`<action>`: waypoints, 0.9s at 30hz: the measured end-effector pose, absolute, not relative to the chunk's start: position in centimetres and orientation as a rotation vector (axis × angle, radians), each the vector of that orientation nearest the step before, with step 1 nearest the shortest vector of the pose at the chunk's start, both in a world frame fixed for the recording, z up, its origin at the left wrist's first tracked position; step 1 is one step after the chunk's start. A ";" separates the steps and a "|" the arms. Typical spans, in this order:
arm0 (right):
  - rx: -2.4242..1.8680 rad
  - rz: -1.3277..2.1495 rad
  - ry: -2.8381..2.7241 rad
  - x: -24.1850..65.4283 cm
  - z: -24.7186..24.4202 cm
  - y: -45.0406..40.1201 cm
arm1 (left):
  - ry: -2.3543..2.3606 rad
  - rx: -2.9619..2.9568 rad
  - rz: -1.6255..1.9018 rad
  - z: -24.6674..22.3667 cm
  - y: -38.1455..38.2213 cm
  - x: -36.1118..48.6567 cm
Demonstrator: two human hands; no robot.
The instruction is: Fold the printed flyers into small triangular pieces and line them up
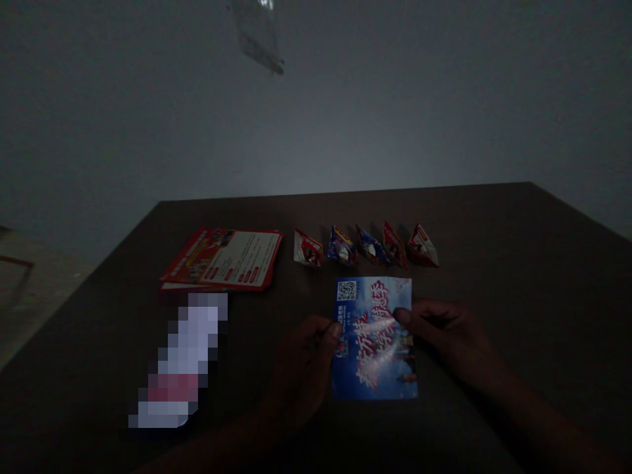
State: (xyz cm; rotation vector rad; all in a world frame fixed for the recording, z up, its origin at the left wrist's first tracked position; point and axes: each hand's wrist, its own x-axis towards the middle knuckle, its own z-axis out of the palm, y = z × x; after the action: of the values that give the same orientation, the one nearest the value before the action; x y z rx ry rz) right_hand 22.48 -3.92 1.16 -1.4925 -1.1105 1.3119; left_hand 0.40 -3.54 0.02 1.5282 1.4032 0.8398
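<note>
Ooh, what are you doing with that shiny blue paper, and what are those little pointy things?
The left hand and the right hand are holding a glossy blue printed paper sheet by its two sides, above the dark brown table. Just beyond it, five small folded shapes of colourful printed paper stand in a row. A stack of red and white printed sheets lies to the left. Nearer, a long pale thing is too blurred to name.

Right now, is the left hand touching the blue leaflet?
Touching: the head view shows the left hand with its thumb lying over the left edge of the blue leaflet.
</note>
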 end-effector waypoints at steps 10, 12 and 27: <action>-1.464 1.363 -1.082 22.5 1.5 -4.3 | 1.395 1.467 0.896 0.9 -3.4 0.7; -1.469 1.348 -1.113 22.6 1.6 -4.3 | 1.390 1.473 0.901 0.8 -3.4 0.7; -1.444 1.399 -1.106 21.6 2.2 -4.1 | 1.337 1.473 0.830 0.7 -3.7 0.6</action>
State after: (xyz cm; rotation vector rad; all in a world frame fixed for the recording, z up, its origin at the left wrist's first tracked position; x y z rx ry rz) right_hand 21.55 -4.11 2.16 -1.4435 -1.1058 1.3993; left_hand 0.64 -3.75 0.73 1.4730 1.3366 0.8299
